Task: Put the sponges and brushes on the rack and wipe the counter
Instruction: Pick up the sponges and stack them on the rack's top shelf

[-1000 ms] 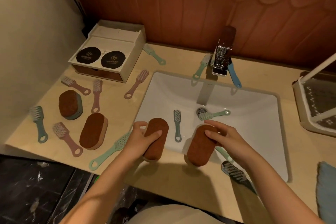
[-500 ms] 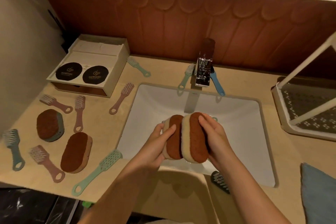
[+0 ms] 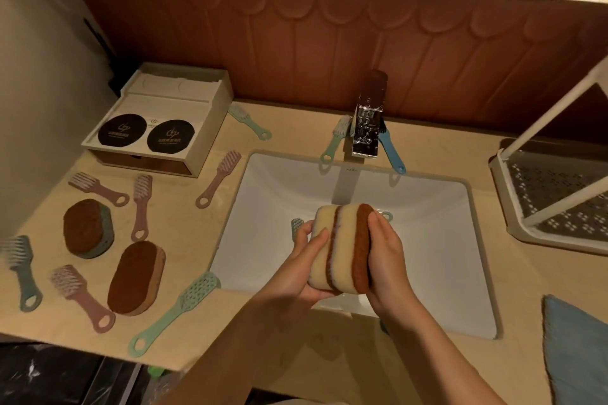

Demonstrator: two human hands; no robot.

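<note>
Two yellow sponges with brown scrub faces (image 3: 342,246) stand pressed together on edge above the white sink (image 3: 437,240). My left hand (image 3: 306,260) cups them from the left and below; my right hand (image 3: 386,256) presses on the right brown face. Two more sponges lie on the counter at left: one with a grey base (image 3: 87,227), one with a tan base (image 3: 135,276). Several pink, green and blue brushes are scattered around them, such as a long green brush (image 3: 177,309). The white rack (image 3: 556,194) stands at the far right.
A chrome faucet (image 3: 368,122) rises behind the basin, with a green brush (image 3: 335,138) and a blue brush (image 3: 391,151) beside it. A cream box (image 3: 164,118) sits at back left. A blue cloth (image 3: 575,348) lies at the front right corner. One brush (image 3: 297,227) lies in the basin.
Both hands lifted a sponge each from the sink's front edge, brought them together and turned them on edge. The view has tilted up and shifted right.
</note>
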